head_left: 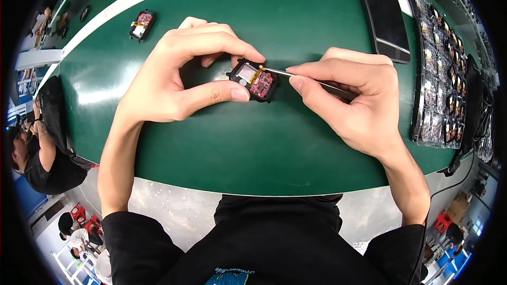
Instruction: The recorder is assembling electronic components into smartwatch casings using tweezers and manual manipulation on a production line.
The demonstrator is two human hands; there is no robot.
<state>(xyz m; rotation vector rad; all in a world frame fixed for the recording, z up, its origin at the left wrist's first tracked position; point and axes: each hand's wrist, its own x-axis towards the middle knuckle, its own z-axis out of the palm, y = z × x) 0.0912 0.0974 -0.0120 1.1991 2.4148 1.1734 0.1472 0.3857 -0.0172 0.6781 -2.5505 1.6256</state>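
Between the thumb and fingers of my left hand (185, 68) is a small black device housing (255, 80), its inside showing a red circuit board, a silvery-white block and a strip of orange flex cable. My right hand (354, 89) grips a pair of slim metal tweezers (317, 79), thumb and fingers pressed together along them. The tips of the tweezers reach the orange flex cable at the housing's upper right edge. Whether they pinch it is too small to tell.
A similar open housing (141, 25) lies at the upper left of the green table (253, 153). On the right stand a clear plastic tray (438, 74) of many such units and a black flat device (383, 16). Another person (45, 153) sits beyond the left edge.
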